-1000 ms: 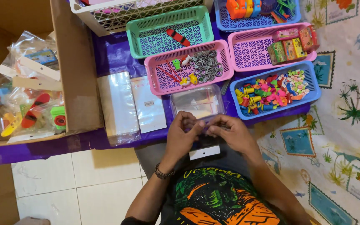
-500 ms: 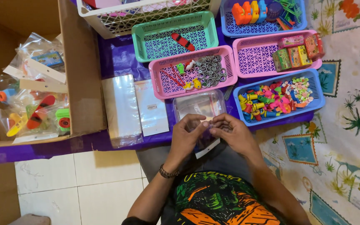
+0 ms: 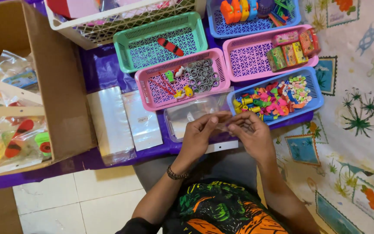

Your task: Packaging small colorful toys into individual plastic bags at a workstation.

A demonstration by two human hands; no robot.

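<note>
In the head view, the left hand (image 3: 200,134) and right hand (image 3: 249,132) meet fingertip to fingertip at the table's (image 3: 104,69) front edge, pinched together on a small clear bag (image 3: 226,126); its contents are too small to tell. The bag hangs past the edge, so in my judgement a loosened pinch could drop it onto the lap, while the clear tray (image 3: 187,115) at 11 o'clock and the blue basket (image 3: 314,93) at 1 o'clock sit close enough to be nudged.

A cardboard box (image 3: 57,86) of bagged toys sits at left; beside it lie stacks of clear sleeves (image 3: 109,123). A green basket (image 3: 161,41) holds a red toy, a pink basket (image 3: 152,93) metal rings, a blue basket (image 3: 312,93) colourful small pieces
</note>
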